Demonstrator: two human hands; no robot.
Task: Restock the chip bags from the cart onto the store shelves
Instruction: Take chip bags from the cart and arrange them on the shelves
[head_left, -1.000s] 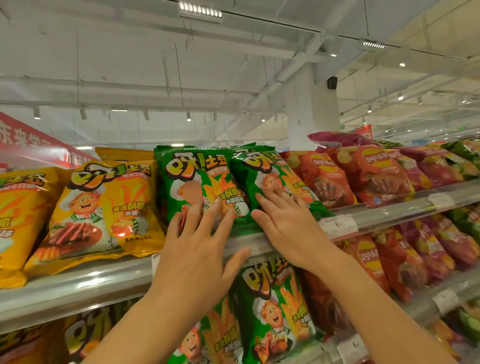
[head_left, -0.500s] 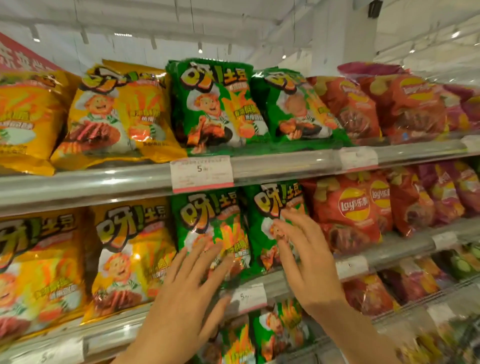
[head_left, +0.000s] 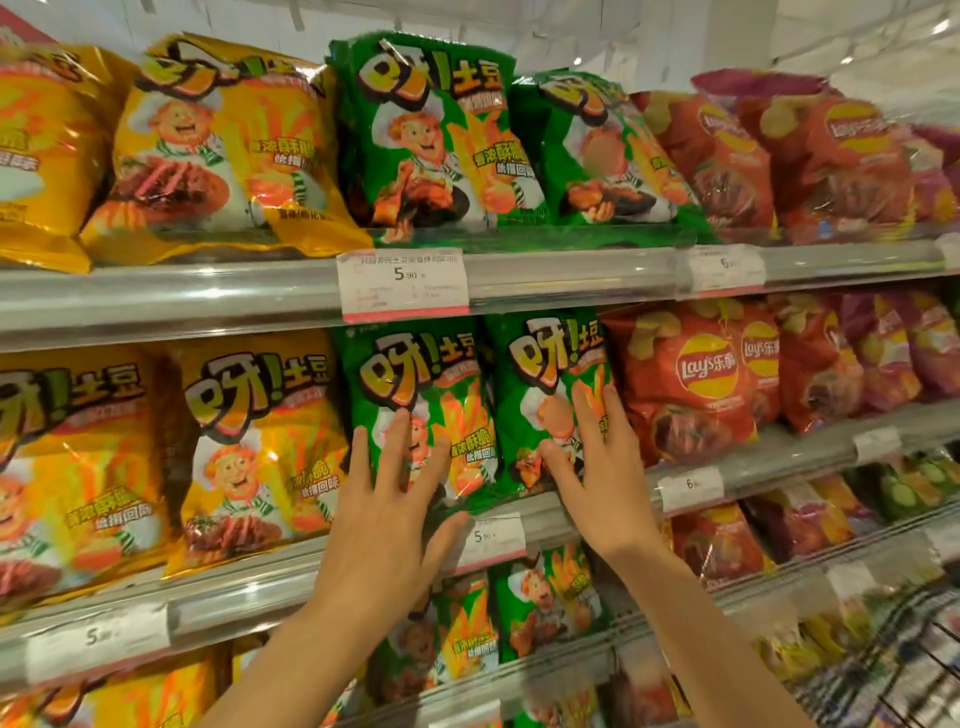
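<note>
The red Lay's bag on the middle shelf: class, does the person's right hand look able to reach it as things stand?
Probably yes. The right hand lies open on a green bag right beside the red Lay's bag, which faces the aisle with nothing before it.

Top shelf: yellow chip bags, green chip bags, red chip bags, left to right, standing upright. Middle shelf: yellow bags, green bags, red Lay's bags, same order. Price tag clipped to top shelf's front rail.
</note>
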